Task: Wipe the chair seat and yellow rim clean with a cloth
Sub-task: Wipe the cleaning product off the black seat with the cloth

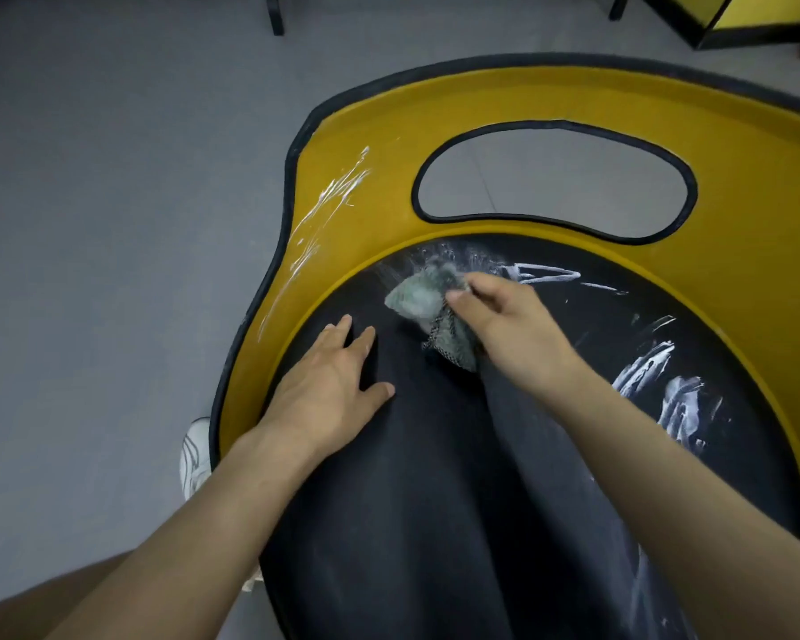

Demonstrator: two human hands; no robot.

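Right hand [509, 330] pinched the grey cloth [428, 311] against the black seat [435, 478] near the yellow rim [342, 233]. Left hand [329, 385] lay spread flat on the seat, white smears [661, 390] showed at right

A person leans over a black chair seat [435, 478] edged by a yellow rim [735, 187], seen from above.
The right grip [513, 334] pinches a crumpled grey-green cloth [414, 300] against the seat's far part, just inside the rim. The left grip [329, 381] rests flat, fingers spread, on the seat's left side. White smears [666, 390] streak the seat's right side and the rim's left part.
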